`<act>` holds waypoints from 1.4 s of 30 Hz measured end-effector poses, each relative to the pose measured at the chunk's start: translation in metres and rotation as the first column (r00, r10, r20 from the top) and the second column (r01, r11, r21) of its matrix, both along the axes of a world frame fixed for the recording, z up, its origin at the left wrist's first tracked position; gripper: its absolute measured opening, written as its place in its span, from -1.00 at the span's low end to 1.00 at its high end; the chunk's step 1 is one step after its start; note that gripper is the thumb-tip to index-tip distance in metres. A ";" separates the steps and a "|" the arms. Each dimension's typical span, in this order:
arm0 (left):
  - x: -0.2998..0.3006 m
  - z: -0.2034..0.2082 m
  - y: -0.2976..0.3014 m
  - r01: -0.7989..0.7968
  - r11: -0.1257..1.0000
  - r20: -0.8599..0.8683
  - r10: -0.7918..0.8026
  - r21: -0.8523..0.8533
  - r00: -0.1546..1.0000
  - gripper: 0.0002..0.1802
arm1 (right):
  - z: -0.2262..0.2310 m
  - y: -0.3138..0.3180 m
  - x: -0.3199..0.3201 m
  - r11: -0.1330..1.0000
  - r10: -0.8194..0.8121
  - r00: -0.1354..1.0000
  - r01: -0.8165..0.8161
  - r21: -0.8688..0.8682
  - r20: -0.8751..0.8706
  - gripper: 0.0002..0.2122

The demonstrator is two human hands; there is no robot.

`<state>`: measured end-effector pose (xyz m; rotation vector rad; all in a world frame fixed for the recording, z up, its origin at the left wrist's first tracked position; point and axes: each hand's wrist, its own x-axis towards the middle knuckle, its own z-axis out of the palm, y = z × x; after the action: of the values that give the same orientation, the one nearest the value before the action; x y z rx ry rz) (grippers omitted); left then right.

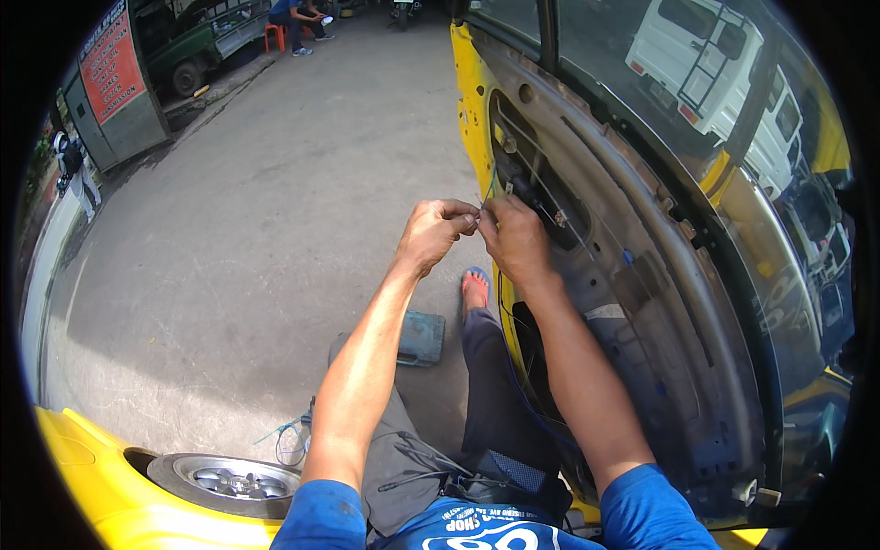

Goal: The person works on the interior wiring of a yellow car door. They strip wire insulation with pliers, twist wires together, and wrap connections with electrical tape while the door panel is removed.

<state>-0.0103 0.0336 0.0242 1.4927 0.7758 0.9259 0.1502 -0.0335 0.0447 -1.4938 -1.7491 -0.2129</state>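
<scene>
My left hand [433, 233] and my right hand [518, 236] meet fingertip to fingertip in front of my body. Both are closed in a pinch on a thin wire [480, 199], whose end shows just above the fingers. Right beside them stands a yellow car door [471, 101], its inner metal panel [642, 321] bare, with openings, rods and a dark mechanism [524, 189] inside. A greenish wire [494, 180] runs up at the door's edge near my right hand. Lower along that edge hangs a dark blue cable [524, 394].
A teal case [422, 339] lies on the ground by my legs. Low on the left are a wheel [240, 478], a yellow fender [101, 486] and looped thin wire [291, 442]. Farther off, a person [298, 20] sits near a green truck [197, 46]. A white van [701, 64] shows through the door glass.
</scene>
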 end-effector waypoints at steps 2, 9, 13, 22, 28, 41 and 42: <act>0.001 -0.002 0.004 -0.011 1.000 -0.023 0.012 0.029 1.000 -0.80 | -0.002 0.007 -0.001 0.999 -0.012 0.998 0.010 0.032 0.056 -0.86; 0.002 -0.002 0.005 -0.012 0.995 0.063 0.018 -0.095 0.998 -0.76 | -0.005 0.006 -0.006 1.000 -0.009 0.963 0.009 -0.003 -0.268 -0.88; -0.002 -0.003 -0.004 -0.016 0.992 0.094 0.028 -0.127 0.995 -0.73 | -0.013 -0.013 -0.009 0.999 0.039 0.961 -0.038 0.007 -0.274 -0.88; -0.006 0.002 0.000 0.027 0.994 0.002 -0.027 -0.101 1.000 -0.72 | -0.021 -0.008 -0.005 1.000 -0.007 0.983 0.007 -0.003 -0.184 -0.90; -0.004 0.004 0.008 0.011 0.998 -0.110 -0.018 -0.062 0.994 -0.70 | -0.016 -0.011 -0.008 1.000 -0.014 0.986 0.014 -0.001 -0.166 -0.91; -0.010 0.002 0.023 0.116 0.993 -0.049 -0.116 -0.003 0.992 -0.71 | 0.013 0.016 0.007 0.972 0.205 0.975 -0.213 -0.102 -0.081 -0.68; -0.012 0.002 0.026 0.130 0.992 -0.067 -0.130 -0.006 0.989 -0.71 | 0.017 0.021 0.009 0.958 0.227 0.971 -0.237 -0.160 -0.076 -0.71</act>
<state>-0.0223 0.0596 0.0266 1.5607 0.7185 0.7806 0.1596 -0.0123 0.0619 -1.3807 -1.9157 0.1005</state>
